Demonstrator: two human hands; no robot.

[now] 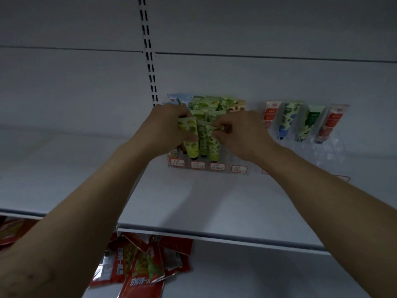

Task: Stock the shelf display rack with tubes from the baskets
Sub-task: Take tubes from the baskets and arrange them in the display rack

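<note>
A clear display rack (217, 168) with red-edged price labels stands at the back of a white shelf (214, 207). Several green-patterned tubes (204, 143) stand in it, caps down. My left hand (165, 127) grips a yellow-green tube (190, 134) at the rack's front left. My right hand (240, 134) pinches the flat top end of a green tube (214, 143) at the front row. No baskets are in view.
A second clear rack (326, 147) to the right holds red, blue-green and green tubes (287, 119). A slotted upright (148, 54) runs up the back wall. Red snack packets (141, 263) lie on the lower shelf.
</note>
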